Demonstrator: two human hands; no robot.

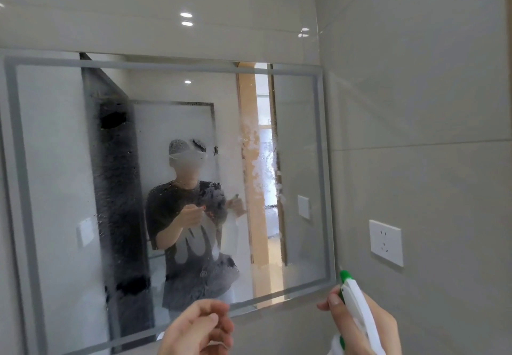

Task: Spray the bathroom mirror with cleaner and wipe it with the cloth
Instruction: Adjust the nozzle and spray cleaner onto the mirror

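Glass of the wide rectangular bathroom mirror with its frosted grey border (27, 160) already carries a cloudy film of cleaner across its middle, with foamy streaks running down nearer its right edge, so I judge the spraying is largely done and wiping comes next. My right hand (360, 324) sits just below the mirror's lower right corner, its grip wrapped closed around the white plastic spray bottle with the green nozzle (350, 296), nozzle tipped up toward the glass so another burst would land on it. My left hand (199, 329) hovers below the mirror's bottom edge with its grip curled loosely shut; a sliver of something pale shows under the fingers, but I cannot tell whether that is the cloth. To the right of the mirror, a white wall socket (385, 242) sits on the grey tile, worth keeping spray off.
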